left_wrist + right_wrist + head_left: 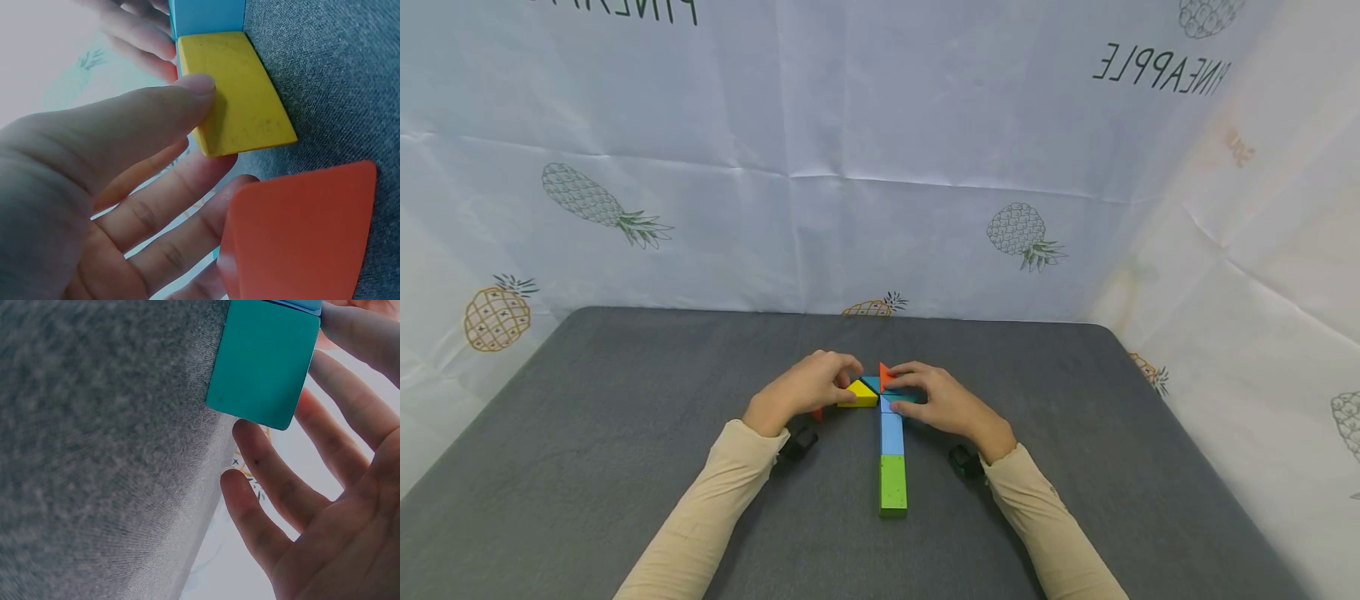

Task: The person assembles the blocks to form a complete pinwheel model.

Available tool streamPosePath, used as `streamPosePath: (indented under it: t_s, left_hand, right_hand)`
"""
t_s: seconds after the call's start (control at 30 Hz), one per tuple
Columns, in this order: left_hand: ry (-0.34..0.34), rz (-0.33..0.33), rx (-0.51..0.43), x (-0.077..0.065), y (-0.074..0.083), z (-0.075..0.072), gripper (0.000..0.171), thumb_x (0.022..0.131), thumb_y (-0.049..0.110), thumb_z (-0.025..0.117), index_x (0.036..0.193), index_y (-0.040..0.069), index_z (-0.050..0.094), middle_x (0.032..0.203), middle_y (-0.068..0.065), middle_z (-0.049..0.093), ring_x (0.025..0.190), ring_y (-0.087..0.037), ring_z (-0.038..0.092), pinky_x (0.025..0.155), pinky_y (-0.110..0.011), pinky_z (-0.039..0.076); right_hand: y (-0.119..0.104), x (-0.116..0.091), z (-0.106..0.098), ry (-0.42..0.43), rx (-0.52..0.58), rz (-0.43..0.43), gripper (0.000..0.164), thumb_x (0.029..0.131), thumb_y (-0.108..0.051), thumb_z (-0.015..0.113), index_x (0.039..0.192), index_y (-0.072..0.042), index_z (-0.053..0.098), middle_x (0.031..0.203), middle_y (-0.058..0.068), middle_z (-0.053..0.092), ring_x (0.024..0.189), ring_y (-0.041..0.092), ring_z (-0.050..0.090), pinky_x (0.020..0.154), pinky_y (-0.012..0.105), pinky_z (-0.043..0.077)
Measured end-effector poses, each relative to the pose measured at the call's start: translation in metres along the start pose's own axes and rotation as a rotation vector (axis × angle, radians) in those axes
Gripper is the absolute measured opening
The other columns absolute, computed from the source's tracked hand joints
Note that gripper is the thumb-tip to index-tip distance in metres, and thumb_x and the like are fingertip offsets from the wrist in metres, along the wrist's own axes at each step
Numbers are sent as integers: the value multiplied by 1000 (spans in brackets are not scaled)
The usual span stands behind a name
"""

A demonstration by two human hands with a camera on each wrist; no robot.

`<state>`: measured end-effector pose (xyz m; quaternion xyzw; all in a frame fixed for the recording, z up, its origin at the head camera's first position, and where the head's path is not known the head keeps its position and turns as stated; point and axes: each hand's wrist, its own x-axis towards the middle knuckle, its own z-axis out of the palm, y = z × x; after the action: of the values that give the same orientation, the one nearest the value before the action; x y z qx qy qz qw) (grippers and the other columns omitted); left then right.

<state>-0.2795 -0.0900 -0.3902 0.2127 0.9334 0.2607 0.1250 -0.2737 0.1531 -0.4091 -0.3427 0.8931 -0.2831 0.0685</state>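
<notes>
My left hand pinches a yellow triangular block, the thumb on its near side and other fingers behind it. Close beside those fingers lies a red-orange block, largely covered by the hand in the head view. Over the right of the cluster, my right hand rests its fingertips on the blocks, with fingers spread. Beneath it are a teal block and an upright-pointing orange triangular block. A blue triangular block sits between the yellow and orange ones.
A light blue block and a green block run in a straight column from the cluster toward me. All lie on a dark grey table. A pineapple-print cloth hangs behind the far edge.
</notes>
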Motion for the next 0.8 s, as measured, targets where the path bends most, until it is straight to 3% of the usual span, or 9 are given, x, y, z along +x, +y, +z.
streamPosePath:
  t_s: [0.8]
  left_hand:
    - [12,47,11,0,2,2,36,91,16,72,126,6,66,105,-9,73,95,-20,68,85,-35,57]
  right_hand:
    - [-1,0,0,9,-3,-5,39,95,-24,68,130,-7,66,144,12,54,133,32,52,104,49,47]
